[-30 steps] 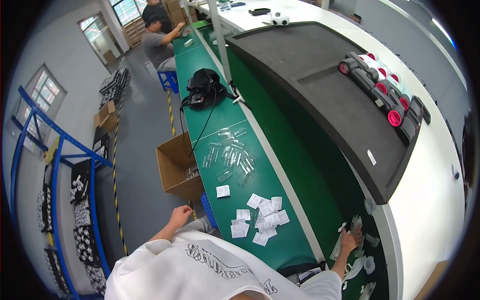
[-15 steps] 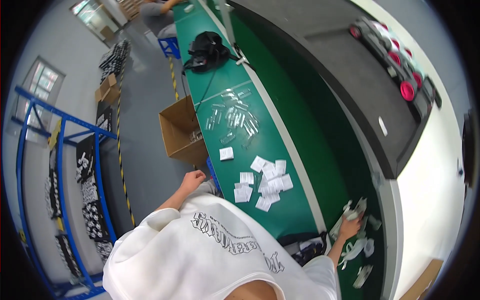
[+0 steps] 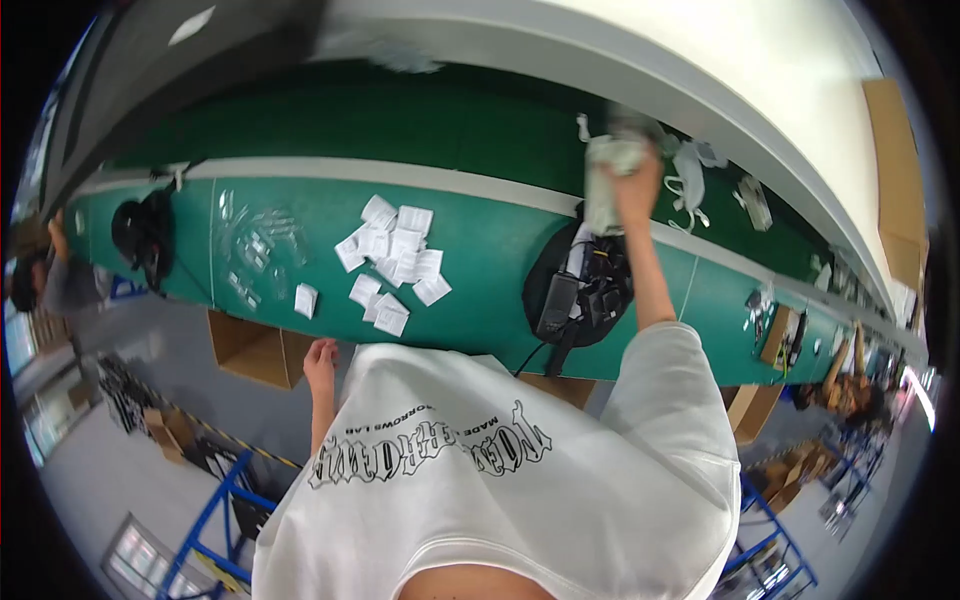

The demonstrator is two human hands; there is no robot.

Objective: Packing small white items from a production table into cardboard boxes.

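Pale packets [image 3: 612, 160], a blurred bunch of them, sit in the upper right of the frame, clutched in the right hand [image 3: 636, 185], whose fingers are closed around them above the green desk [image 3: 480, 260]. More white packets [image 3: 715, 175] lie loose just right of that hand. Below it, near the desk's front edge, rests a black bag [image 3: 575, 290]. Left of centre lies a scatter of small white pouches [image 3: 392, 262], with clear plastic bags [image 3: 255, 250] further left. The left hand [image 3: 321, 362] hangs off the desk's near edge above a cardboard box [image 3: 250, 350]; I cannot tell its grip.
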